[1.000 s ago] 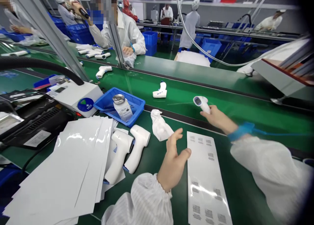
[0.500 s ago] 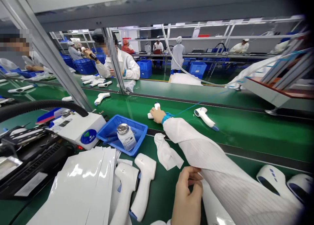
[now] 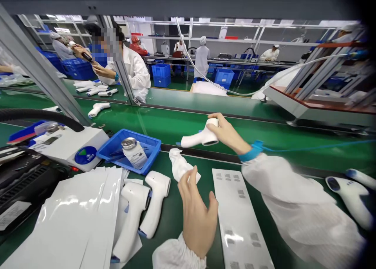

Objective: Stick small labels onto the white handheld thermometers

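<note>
My right hand [image 3: 225,132] grips a white infrared thermometer gun [image 3: 199,136] by its head, raised over the near edge of the green belt. The gun's handle points left. With fingers spread and nothing in them, my left hand [image 3: 198,212] hovers over the bench, its fingertips overlapping a crumpled white cloth [image 3: 179,164] in the view; I cannot tell whether they touch. Right of that hand lies a white label sheet [image 3: 235,218] with small grey printed patches. Two more thermometer guns, a front one [image 3: 131,218] and a rear one [image 3: 157,202], lie to its left.
A blue tray [image 3: 107,151] holds a metal-topped bottle [image 3: 135,155]. White sheets [image 3: 73,218] lie at left beside a white device [image 3: 76,143]. The green belt [image 3: 158,124] runs across, with a metal post [image 3: 123,77] beyond. A co-worker [image 3: 135,65] sits opposite. More guns [image 3: 351,198] lie right.
My right hand has drawn back from the belt, lifting a thermometer gun. My left hand has moved forward and its fingers have spread. The label sheet is now uncovered. The view has shifted right.
</note>
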{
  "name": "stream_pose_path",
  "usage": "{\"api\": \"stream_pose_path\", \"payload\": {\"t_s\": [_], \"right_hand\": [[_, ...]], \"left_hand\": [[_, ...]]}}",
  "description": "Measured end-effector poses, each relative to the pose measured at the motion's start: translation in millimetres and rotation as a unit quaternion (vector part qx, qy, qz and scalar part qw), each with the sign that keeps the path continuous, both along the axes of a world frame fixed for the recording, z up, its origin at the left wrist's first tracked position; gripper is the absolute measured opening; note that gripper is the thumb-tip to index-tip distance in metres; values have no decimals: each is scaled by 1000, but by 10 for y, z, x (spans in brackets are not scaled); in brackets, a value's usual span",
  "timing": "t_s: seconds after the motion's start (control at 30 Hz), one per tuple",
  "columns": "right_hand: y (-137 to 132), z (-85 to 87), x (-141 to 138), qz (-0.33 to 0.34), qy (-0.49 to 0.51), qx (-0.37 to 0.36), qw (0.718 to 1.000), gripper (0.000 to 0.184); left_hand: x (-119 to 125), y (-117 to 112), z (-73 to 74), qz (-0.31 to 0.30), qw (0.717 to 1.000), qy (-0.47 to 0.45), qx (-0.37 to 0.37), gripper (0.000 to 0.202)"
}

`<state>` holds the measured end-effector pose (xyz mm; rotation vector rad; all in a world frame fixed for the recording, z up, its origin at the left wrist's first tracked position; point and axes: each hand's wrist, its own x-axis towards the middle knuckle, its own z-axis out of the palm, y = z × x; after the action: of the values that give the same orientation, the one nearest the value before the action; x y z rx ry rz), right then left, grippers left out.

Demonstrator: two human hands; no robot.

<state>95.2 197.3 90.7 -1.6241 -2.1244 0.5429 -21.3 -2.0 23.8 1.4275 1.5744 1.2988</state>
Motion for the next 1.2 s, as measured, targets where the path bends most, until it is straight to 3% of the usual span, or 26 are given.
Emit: {"api": "stream_pose_path", "payload": {"t_s": [0.07,0.13,0.23,0.27,0.33,0.43,0.6,0.73,0.97,1.2], "right_hand": [[-302,119,221,41,5,-67,997,30],[-609,155,349,92,23,-154,984,20],[-980,10,489,127,155,-294,935,36],[-1073,-87,557,114,197,-300,926,39],[-1222,-332,742,49,222,-223,948,35],[-1395,-734,1062,-46,178,-70,981,20],[-1590,-1164,1296,-74,179,-21,981,14],[-1615,-1250,1258,-78,182,-1,980,12],[-1586,-1274,1240,-88,183,23,979,11],[-1545,-1279,1202,-83,181,27,980,11]], "left_hand": [[74,-25,-34,2,994,78,74,68],[131,-38,-40,-45,992,81,81,75],[159,-26,16,-156,984,-71,-52,74],[158,-15,44,-171,971,-129,-105,73],[158,12,98,-167,947,-210,-179,73],[200,48,117,-157,929,-258,-215,78],[329,73,-54,-153,924,-282,-207,68],[355,88,-178,-168,923,-282,-201,64],[351,122,-171,-159,922,-272,-224,69],[363,121,-250,-157,935,-250,-196,61]]}}
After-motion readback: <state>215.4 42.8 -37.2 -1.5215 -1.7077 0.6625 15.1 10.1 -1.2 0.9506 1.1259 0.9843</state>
